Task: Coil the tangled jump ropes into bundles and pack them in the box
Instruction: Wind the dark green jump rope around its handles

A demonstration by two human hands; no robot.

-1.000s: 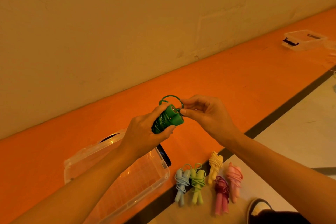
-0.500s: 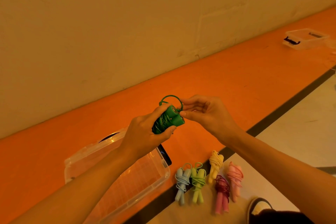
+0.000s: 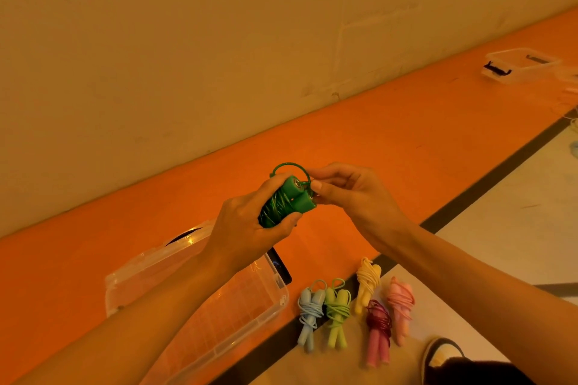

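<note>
My left hand [image 3: 247, 228] grips a dark green jump rope [image 3: 286, 200], its two handles side by side with cord wound round them. My right hand [image 3: 350, 194] pinches the green cord loop at the handle tops. Below, a clear plastic box [image 3: 269, 312] lies open on the orange floor, and I see no ropes inside it. Beside it lie coiled bundles: a blue rope [image 3: 309, 312], a light green rope [image 3: 337, 311], a yellow rope [image 3: 367, 283], a maroon rope [image 3: 378, 331] and a pink rope [image 3: 400, 306].
A beige wall runs behind the orange floor strip. A second clear box [image 3: 519, 67] with a black latch sits far right. A dark phone-like object [image 3: 280, 264] lies by the near box. My shoe [image 3: 442, 353] shows at the bottom right.
My hands and the green rope have barely moved; my right fingers shifted slightly on the cord loop at the handle tops.
</note>
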